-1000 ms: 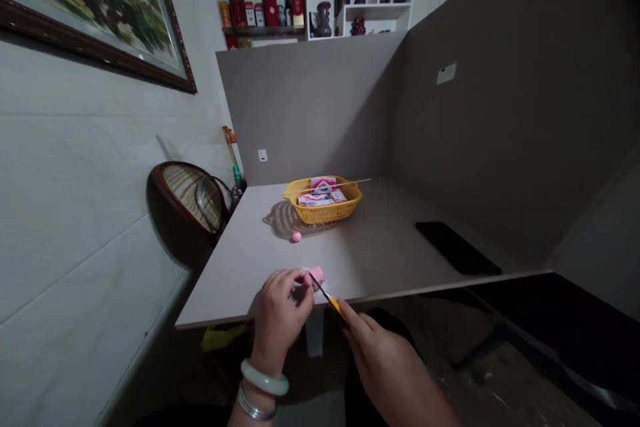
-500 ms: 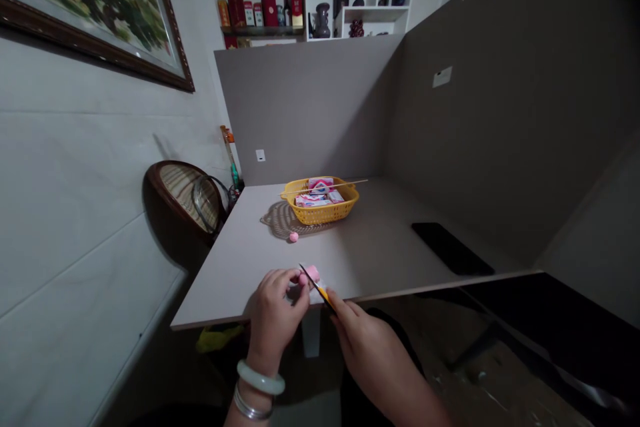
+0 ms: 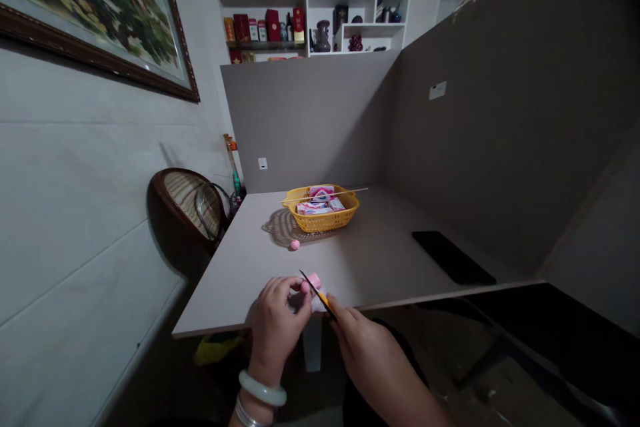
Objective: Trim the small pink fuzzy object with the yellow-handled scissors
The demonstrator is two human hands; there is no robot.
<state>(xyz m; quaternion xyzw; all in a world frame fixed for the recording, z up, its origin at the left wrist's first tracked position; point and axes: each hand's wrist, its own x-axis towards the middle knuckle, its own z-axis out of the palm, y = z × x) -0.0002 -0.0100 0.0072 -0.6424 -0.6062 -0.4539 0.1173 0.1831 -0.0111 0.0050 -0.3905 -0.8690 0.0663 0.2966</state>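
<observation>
While both hands work at the table edge:
Left hand: the left hand [image 3: 275,323] is closed, its fingers pinching a pink lump [image 3: 314,280].
Right hand: the right hand [image 3: 373,353] is closed on a yellow-handled blade [image 3: 325,302], whose dark tip lies just beside the lump.
Held item: the lump sits over a white scrap [image 3: 319,303] of unclear material, toward the wearer from the yellow plastic basket [image 3: 320,227].
Risk (judged): the blade points toward the left fingers, so a slip could nick them. The lump or scrap could drop over the nearby edge if released.
Surface: a pale laminate table [image 3: 240,280] carries the basket. A woven mat [image 3: 280,227] and a small pink ball [image 3: 295,244] lie just left of it, and a black slab-shaped device [image 3: 453,257] lies well right.
Basket contents: printed boxes [image 3: 315,208], with a wooden skewer [image 3: 350,191] across them.
Room: a grey partition [image 3: 300,127] stands behind the basket, with white shelves [image 3: 310,20] above it and a framed painting [image 3: 90,13] to its left.
</observation>
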